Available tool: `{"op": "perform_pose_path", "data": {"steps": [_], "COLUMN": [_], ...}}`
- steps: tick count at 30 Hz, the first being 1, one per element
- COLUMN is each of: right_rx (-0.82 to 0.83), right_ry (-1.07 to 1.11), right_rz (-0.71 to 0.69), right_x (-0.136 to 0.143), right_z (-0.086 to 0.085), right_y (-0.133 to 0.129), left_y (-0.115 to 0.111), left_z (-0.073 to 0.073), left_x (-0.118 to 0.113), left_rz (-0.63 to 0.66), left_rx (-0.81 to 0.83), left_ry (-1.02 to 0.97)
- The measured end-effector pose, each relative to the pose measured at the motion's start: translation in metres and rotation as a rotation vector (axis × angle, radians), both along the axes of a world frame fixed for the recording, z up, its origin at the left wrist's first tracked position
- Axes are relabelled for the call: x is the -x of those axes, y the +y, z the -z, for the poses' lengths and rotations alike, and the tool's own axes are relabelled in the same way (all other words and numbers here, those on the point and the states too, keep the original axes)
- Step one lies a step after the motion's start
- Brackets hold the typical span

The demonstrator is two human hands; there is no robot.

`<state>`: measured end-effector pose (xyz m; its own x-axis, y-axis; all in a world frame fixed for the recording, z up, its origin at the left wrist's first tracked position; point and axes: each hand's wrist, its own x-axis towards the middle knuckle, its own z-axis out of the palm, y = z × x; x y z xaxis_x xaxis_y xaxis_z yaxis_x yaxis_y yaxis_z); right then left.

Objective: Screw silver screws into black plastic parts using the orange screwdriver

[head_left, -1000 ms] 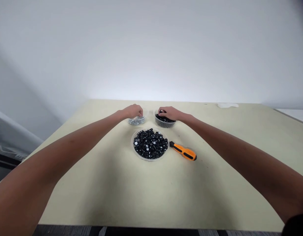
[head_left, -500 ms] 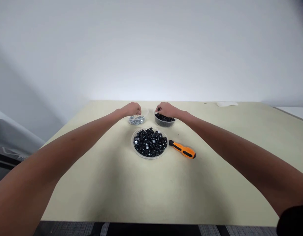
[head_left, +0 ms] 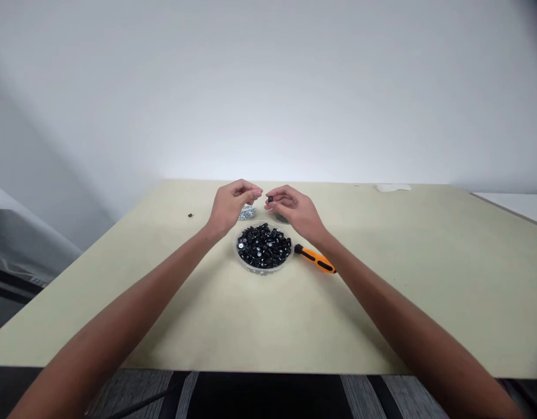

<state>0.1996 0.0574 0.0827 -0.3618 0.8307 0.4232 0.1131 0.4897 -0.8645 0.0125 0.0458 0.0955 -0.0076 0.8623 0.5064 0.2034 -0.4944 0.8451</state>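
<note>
My right hand (head_left: 297, 210) pinches a small black part (head_left: 270, 199) between its fingertips. Close by on the left, my left hand (head_left: 232, 205) has its thumb and forefinger pressed together; whatever they hold is too small to make out. Below the hands stands a clear round bowl (head_left: 263, 271) full of black parts, a few showing silvery centres. Behind my left hand is a bowl of small silvery pieces (head_left: 247, 213). A second dark-filled bowl (head_left: 280, 218) is mostly covered by my right hand.
An orange and black screwdriver handle (head_left: 317, 259) lies right of the front bowl, partly behind my right forearm. A tiny dark piece (head_left: 190, 215) rests on the table (head_left: 268, 326) at left. Something white and flat (head_left: 394, 188) lies near the back edge.
Both hands have lifted out of the two rear bowls and come close together above them, turning fingertips towards each other. The black part has come along in my right hand.
</note>
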Motion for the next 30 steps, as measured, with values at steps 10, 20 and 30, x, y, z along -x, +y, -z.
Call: {"op": "perform_pose_path", "data": {"steps": [10,20,30], "right_rx": [-0.046,-0.003,0.114], "right_ry": [0.041,0.105,0.272], "right_rz": [0.052,0.034,0.073], "right_x": [0.001,0.005,0.011], "right_z": [0.007,0.018,0.020], "right_y": [-0.039,-0.038,-0.041], "left_y": [-0.050,-0.048,-0.046], "left_z": [0.024,0.038,0.038], "left_x": [-0.008,-0.009,-0.010], "left_rz": [0.083,0.133,0.108], "left_rx": [-0.005,0.040,0.031], "left_ry": [-0.150,-0.115,-0.094]}}
